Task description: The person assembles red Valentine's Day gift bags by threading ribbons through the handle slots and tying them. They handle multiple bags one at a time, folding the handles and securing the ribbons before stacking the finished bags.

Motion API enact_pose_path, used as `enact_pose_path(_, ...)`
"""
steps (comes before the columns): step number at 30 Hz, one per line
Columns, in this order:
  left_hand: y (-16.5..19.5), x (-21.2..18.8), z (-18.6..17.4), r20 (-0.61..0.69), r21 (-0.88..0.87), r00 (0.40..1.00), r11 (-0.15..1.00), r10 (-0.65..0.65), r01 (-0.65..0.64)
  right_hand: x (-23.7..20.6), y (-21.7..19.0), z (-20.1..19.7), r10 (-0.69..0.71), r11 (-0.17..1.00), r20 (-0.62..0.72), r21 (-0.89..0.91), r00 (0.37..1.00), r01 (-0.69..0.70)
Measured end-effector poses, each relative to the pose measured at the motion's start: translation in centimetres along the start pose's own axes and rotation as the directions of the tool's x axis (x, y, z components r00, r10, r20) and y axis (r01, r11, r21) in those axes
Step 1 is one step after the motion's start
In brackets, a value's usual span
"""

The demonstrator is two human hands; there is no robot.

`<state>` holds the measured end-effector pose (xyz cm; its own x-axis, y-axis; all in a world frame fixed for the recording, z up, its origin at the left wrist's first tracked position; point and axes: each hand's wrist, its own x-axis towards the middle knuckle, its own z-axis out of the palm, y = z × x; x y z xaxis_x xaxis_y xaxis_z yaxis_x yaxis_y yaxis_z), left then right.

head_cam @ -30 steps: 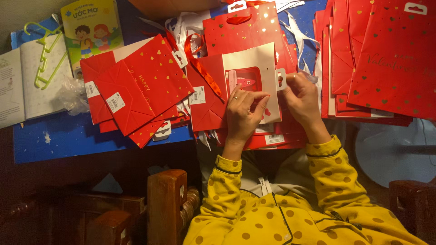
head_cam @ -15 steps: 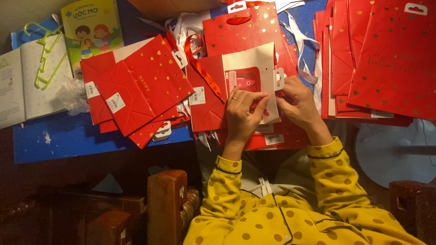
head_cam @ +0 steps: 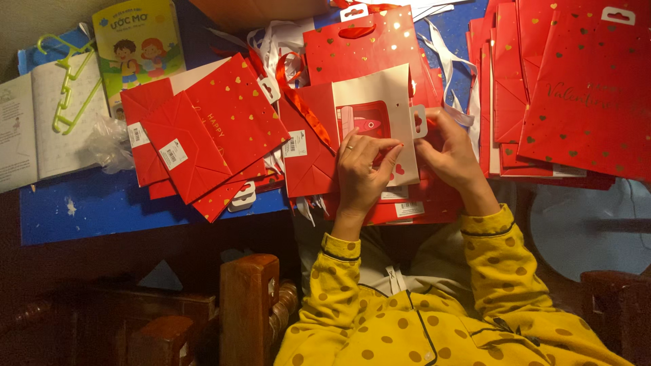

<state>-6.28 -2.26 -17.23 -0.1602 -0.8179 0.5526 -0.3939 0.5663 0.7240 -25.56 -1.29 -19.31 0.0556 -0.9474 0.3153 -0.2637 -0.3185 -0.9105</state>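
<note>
A white card insert with a red window lies on a flat red gift bag with gold hearts. My left hand presses fingertips on the card's lower part. My right hand pinches a small white hang tab at the card's right edge. Both arms wear yellow sleeves with brown dots. More folded red bags lie beneath my hands.
A pile of folded red bags with barcode stickers lies left on the blue table. A taller stack of red bags stands right. A children's book, green hangers and an open notebook are far left. A wooden chair post is below.
My right hand has shifted from the card's right edge inward and now pinches the white hang tab. The left hand stays on the card.
</note>
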Motion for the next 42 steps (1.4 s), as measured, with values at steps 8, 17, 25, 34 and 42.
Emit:
enact_pose_path(8, -0.2, -0.1, 0.0, 0.007, -0.022, 1.000, 1.000, -0.007, 0.007, -0.4, 0.8, -0.2, 0.104, 0.991, 0.081, 0.071, 0.991, -0.110)
enact_pose_path(17, 0.0, -0.1, -0.1, 0.015, -0.029, 1.000, 1.000, -0.009, 0.010, -0.3, 0.7, 0.5, 0.105, 0.991, -0.138, 0.101, 0.985, -0.091)
enact_pose_path(25, -0.1, -0.2, 0.0, 0.015, -0.034, 1.000, 0.999, -0.008, 0.009, -0.2, 0.4, 0.2, 0.190, 0.978, 0.004, 0.083, 0.982, -0.189)
enact_pose_path(34, -0.3, -0.2, 0.0, 0.002, -0.064, 1.000, 0.998, -0.010, 0.010, -0.2, -0.5, -0.3, 0.043, 0.977, 0.124, -0.211, 0.991, -0.016)
enact_pose_path(42, 0.2, 0.0, -0.2, 0.047, -0.002, 0.999, 1.000, 0.009, -0.009, -0.9, 1.4, 1.0, 0.115, 0.993, -0.118, 0.026, 0.986, -0.113)
